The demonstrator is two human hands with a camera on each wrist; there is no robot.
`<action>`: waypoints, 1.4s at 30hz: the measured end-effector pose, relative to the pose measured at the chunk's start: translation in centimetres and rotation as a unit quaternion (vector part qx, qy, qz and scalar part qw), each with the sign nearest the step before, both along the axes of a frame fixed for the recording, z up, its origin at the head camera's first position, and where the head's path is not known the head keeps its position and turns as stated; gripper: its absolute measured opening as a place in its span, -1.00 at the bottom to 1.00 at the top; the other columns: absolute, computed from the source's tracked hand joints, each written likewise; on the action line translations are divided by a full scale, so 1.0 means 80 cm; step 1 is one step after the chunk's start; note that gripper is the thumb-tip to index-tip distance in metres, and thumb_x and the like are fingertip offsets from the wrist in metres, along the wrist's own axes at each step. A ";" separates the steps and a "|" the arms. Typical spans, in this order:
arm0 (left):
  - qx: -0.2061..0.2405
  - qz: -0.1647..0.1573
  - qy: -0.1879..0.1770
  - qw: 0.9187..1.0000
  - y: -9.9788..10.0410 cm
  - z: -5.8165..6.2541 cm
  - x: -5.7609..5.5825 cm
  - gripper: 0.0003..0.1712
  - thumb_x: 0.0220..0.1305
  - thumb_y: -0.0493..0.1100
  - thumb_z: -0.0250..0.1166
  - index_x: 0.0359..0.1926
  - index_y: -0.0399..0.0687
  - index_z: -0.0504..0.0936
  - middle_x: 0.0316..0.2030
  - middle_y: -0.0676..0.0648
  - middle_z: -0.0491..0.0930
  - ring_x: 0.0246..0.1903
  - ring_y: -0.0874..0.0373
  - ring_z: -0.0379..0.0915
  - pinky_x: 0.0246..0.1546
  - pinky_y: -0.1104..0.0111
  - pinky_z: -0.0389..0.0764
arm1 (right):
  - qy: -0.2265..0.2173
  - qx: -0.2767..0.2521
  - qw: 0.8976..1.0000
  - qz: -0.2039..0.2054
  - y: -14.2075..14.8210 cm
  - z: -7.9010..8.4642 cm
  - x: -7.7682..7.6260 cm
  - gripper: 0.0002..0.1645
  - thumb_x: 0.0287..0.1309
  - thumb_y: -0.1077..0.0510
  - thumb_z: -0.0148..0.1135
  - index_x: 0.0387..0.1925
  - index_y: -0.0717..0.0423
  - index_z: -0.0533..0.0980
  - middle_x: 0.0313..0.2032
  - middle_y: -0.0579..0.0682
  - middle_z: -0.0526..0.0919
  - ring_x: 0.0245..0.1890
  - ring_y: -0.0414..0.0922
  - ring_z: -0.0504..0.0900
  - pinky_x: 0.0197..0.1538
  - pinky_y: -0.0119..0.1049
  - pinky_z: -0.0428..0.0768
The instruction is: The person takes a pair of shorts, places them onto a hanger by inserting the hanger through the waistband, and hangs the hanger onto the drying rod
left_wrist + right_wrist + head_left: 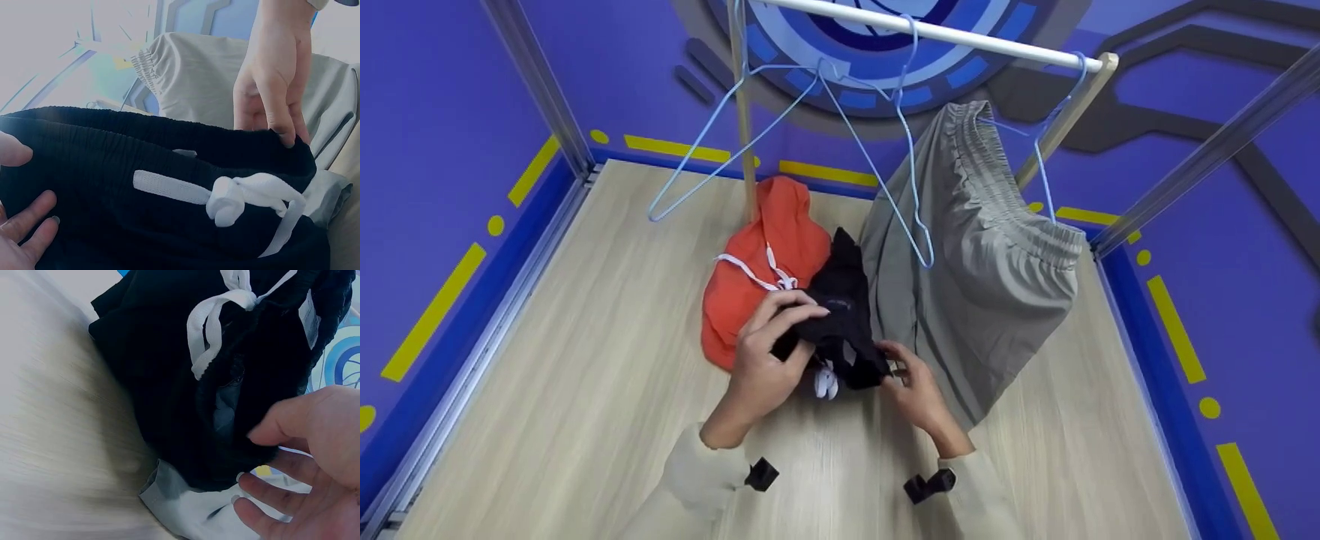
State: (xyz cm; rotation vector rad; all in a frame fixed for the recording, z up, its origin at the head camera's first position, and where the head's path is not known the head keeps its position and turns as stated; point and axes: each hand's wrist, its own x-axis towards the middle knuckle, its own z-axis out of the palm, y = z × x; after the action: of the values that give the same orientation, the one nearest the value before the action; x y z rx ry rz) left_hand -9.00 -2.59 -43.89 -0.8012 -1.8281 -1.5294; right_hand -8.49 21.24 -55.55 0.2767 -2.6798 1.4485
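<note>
Pale sleeves (pixel 694 469) reach in from the near side of the tabletop (pixel 562 360), each with a small black device (pixel 763 474) at the wrist. Just beyond them, a black garment (pixel 844 330) is spread between the two hands, near the middle. The left hand (pixel 769 360) holds its left part, fingers bent over the cloth. The right hand (pixel 911 382) pinches the right end of the gathered waistband (pixel 95 132), thumb on the inner side and fingers outside. The waistband gapes, a pale label (pixel 184 153) showing within, and a white tie (pixel 225 199) is knotted on its front. The garment's far end narrows to a point between two other pieces of clothing.

To the left and slightly farther lies an orange garment (pixel 742 307) with a white cord (pixel 746 270). To the right, grey pants (pixel 952 285) hang from a blue hanger (pixel 1041 150), the elastic waist uppermost. Above the far side runs a white rail (pixel 960 36) on wooden posts (pixel 746 127); two bare hangers (pixel 701 191) hang from it left of the pants. Farthest back stands a purple-blue wall (pixel 637 75) with yellow stripes.
</note>
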 end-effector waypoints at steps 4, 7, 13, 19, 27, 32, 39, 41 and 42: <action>0.007 -0.003 0.007 1.000 -0.002 -0.007 -0.005 -0.69 -0.04 -0.51 0.23 -0.23 -0.18 0.64 -0.20 -0.21 0.51 -0.15 0.00 0.46 0.01 0.34 0.44 | -0.012 -0.030 0.999 -0.015 0.000 0.024 0.006 -0.51 -0.03 0.53 0.04 0.00 0.25 0.46 -0.05 0.14 0.57 -0.05 0.04 0.53 -0.11 -0.25 0.53; 0.008 -0.003 0.000 1.000 -0.005 -0.021 -0.013 -0.71 0.02 -0.44 0.23 -0.20 -0.11 0.64 -0.17 -0.15 0.51 -0.11 0.06 0.46 0.03 0.39 0.42 | -0.019 -0.054 0.997 -0.049 0.005 0.037 0.007 -0.62 -0.01 0.49 0.07 -0.08 0.27 0.50 -0.12 0.14 0.61 -0.11 -0.04 0.56 -0.13 -0.38 0.51; 0.008 -0.003 -0.020 1.000 -0.012 -0.038 -0.023 -0.72 0.08 -0.36 0.22 -0.16 -0.02 0.63 -0.13 -0.07 0.51 -0.06 0.11 0.45 0.07 0.37 0.42 | 0.015 -0.119 0.988 -0.102 0.025 0.053 0.003 -0.70 -0.03 0.51 0.10 -0.18 0.38 0.51 -0.22 0.23 0.62 -0.26 -0.23 0.58 -0.17 -0.52 0.48; 0.011 0.002 -0.033 0.999 -0.014 -0.040 -0.024 -0.73 0.08 -0.34 0.24 -0.16 -0.02 0.63 -0.13 -0.06 0.51 -0.05 0.11 0.46 0.08 0.36 0.41 | 0.035 -0.167 0.977 -0.126 0.044 0.069 0.003 -0.71 -0.04 0.53 0.09 -0.19 0.41 0.51 -0.28 0.22 0.59 -0.36 -0.24 0.59 -0.24 -0.51 0.49; 0.016 0.007 -0.039 0.999 -0.013 -0.018 -0.013 -0.72 0.01 -0.46 0.23 -0.20 -0.20 0.62 -0.18 -0.19 0.52 -0.10 0.02 0.47 0.07 0.41 0.41 | 0.043 -0.172 0.975 -0.133 0.050 0.086 0.007 -0.80 0.04 0.33 0.23 -0.23 0.30 0.53 -0.32 0.07 0.61 -0.38 -0.24 0.59 -0.28 -0.45 0.51; 0.021 0.019 -0.046 0.999 -0.013 -0.008 -0.009 -0.75 0.01 -0.48 0.24 -0.22 -0.28 0.62 -0.21 -0.24 0.53 -0.14 -0.01 0.48 0.06 0.46 0.41 | 0.046 -0.170 0.974 -0.141 0.060 0.085 0.005 -0.80 0.05 0.26 0.26 -0.27 0.30 0.53 -0.37 -0.07 0.63 -0.40 -0.29 0.58 -0.29 -0.48 0.51; 0.029 0.043 -0.086 0.995 -0.011 -0.008 -0.008 -0.74 0.03 -0.47 0.24 -0.18 -0.32 0.58 -0.16 -0.27 0.50 -0.11 0.05 0.47 -0.02 0.49 0.45 | 0.068 -0.179 0.976 -0.107 0.059 0.098 0.012 -0.82 0.10 0.23 0.21 -0.30 0.31 0.52 -0.38 -0.07 0.61 -0.39 -0.24 0.57 -0.28 -0.47 0.50; 0.027 0.043 -0.119 0.992 -0.011 -0.011 -0.008 -0.73 0.07 -0.44 0.23 -0.14 -0.32 0.55 -0.13 -0.24 0.49 -0.09 0.08 0.46 -0.06 0.47 0.49 | 0.073 -0.181 0.976 -0.097 0.055 0.105 0.016 -0.83 0.11 0.24 0.20 -0.33 0.32 0.52 -0.41 -0.09 0.60 -0.41 -0.25 0.55 -0.28 -0.47 0.49; 0.029 0.041 -0.138 0.989 -0.011 -0.012 -0.008 -0.72 0.08 -0.43 0.23 -0.11 -0.32 0.54 -0.11 -0.23 0.49 -0.09 0.10 0.47 -0.09 0.45 0.51 | 0.074 -0.183 0.976 -0.091 0.054 0.108 0.017 -0.85 0.11 0.25 0.19 -0.34 0.32 0.51 -0.42 -0.10 0.60 -0.41 -0.26 0.55 -0.29 -0.47 0.49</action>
State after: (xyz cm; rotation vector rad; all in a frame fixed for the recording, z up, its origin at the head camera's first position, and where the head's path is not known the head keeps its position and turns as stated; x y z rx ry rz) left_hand -9.65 -3.46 -44.85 -0.4996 -1.9758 -1.6996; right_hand -7.11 25.54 -46.95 0.1013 -2.2032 1.7431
